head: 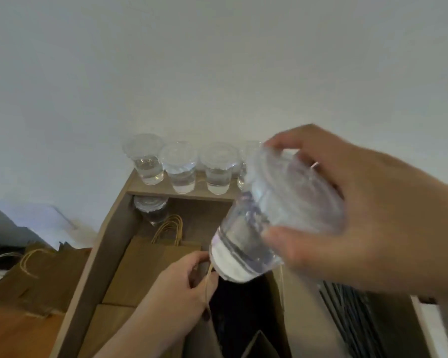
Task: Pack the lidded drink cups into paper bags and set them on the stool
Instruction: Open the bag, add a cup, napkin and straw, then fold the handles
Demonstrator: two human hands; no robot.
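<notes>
clear lidded cups (182, 167), brown paper bags (150, 270), white wall (166, 60)

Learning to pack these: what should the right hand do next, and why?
Probably level the cup and lower it into the bag: the right hand holds it tilted over the open mouth, which the left hand holds apart.

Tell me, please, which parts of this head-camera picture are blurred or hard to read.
Head view: the right hand and the cup it holds are smeared by motion blur; the open paper bag is dark inside; the lidded cups on the shelf look pale against the wall.
</notes>
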